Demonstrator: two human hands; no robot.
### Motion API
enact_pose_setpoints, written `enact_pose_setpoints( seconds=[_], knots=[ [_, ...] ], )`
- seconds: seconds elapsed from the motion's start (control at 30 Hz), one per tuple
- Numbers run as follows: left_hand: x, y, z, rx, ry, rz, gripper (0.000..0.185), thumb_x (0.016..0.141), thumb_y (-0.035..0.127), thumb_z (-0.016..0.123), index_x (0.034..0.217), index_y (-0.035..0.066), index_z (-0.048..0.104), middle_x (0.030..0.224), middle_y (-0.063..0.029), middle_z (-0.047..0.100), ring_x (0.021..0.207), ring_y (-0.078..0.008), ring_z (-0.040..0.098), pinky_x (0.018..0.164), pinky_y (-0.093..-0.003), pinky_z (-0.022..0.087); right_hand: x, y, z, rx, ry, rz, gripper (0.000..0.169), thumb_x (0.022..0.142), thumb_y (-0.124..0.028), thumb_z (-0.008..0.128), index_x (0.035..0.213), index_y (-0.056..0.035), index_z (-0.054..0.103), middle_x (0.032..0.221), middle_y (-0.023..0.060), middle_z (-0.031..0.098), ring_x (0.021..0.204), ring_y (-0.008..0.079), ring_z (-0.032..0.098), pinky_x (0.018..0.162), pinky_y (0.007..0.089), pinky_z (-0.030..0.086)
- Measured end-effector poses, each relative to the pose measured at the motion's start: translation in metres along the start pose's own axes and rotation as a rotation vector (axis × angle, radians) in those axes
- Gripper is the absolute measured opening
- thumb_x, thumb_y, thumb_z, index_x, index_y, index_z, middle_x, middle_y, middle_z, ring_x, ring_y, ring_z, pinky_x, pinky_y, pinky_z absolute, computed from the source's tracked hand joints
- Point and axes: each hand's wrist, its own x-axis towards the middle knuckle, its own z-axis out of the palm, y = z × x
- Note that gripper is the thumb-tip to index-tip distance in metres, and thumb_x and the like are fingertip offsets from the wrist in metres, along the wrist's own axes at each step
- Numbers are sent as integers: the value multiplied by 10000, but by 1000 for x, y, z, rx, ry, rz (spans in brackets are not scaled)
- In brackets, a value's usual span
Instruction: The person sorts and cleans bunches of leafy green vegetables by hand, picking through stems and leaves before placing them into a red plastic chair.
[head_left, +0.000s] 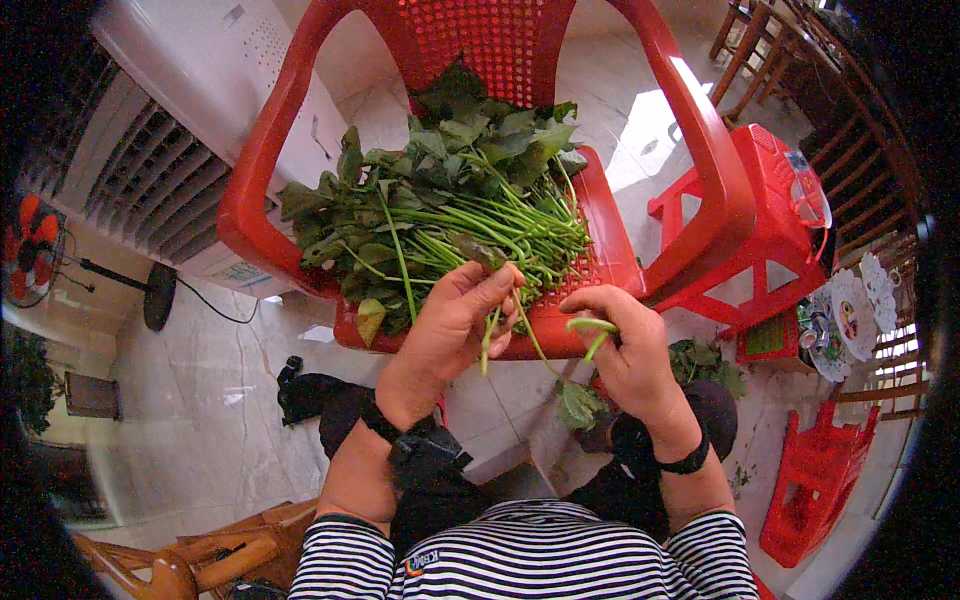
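A large heap of leafy greens (465, 202) with long green stems lies on the seat of a red plastic armchair (622, 225), leaves mostly to the left, stem ends to the right. Above the seat's front edge, my left hand (472, 300) pinches a few thin stems between thumb and fingers, a small dark leaf at its top. One thin stem hangs from it towards a leaf (579, 405) below. To its right, my right hand (630, 345) is curled around short pieces of green stem (592, 325). The two hands are apart.
More leaves (705, 364) lie low behind my right wrist. Red plastic stools (780, 225) and a low stand with doilies and cans (840, 322) are at the right. A large white appliance (202, 75) with a vent adjoins the chair's left. Wooden furniture (225, 555) is at the lower left.
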Motion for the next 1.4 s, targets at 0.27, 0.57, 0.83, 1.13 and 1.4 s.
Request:
enact_pose_setpoints(
  seconds=[0.27, 0.57, 0.83, 1.13, 1.4],
  knots=[
    [2, -18, 3, 445, 15, 133, 145, 825, 156, 615, 895, 30, 600, 726, 6, 586, 548, -56, 516, 445, -198, 431, -6, 17, 20, 136, -173, 191, 186, 812, -79, 545, 976, 6, 532, 841, 147, 591, 764, 260, 594, 695, 325, 465],
    [0, -10, 3, 293, 80, 172, 175, 833, 114, 587, 970, 14, 543, 718, -29, 566, 587, -109, 535, 444, -240, 444, -3, 25, 2, 73, -157, 268, 163, 842, -95, 475, 972, 0, 501, 733, 151, 548, 687, 232, 552, 626, 343, 434],
    [4, -11, 2, -24, 114, 82, 149, 851, 175, 569, 918, 54, 516, 714, -31, 550, 572, -119, 538, 405, -250, 437, -3, 26, 3, 153, -51, 164, 152, 804, -43, 481, 951, -11, 508, 754, 118, 522, 629, 203, 517, 574, 289, 427],
    [8, -34, 4, -191, 115, -3, 147, 829, 150, 594, 955, 101, 537, 795, -5, 585, 641, -125, 578, 508, -266, 498, 0, 0, 13, -42, -3, -171, 396, 673, -51, 676, 1050, -83, 558, 735, 87, 516, 639, 253, 565, 540, 332, 462],
    [-6, -20, 22, 389, -148, -78, 278, 879, 302, 518, 972, 44, 561, 748, -62, 615, 548, -130, 573, 415, -227, 449, -2, 35, 6, 221, 374, -108, 105, 867, -138, 508, 798, -59, 518, 759, 18, 460, 653, 116, 446, 584, 228, 377]
  ],
)
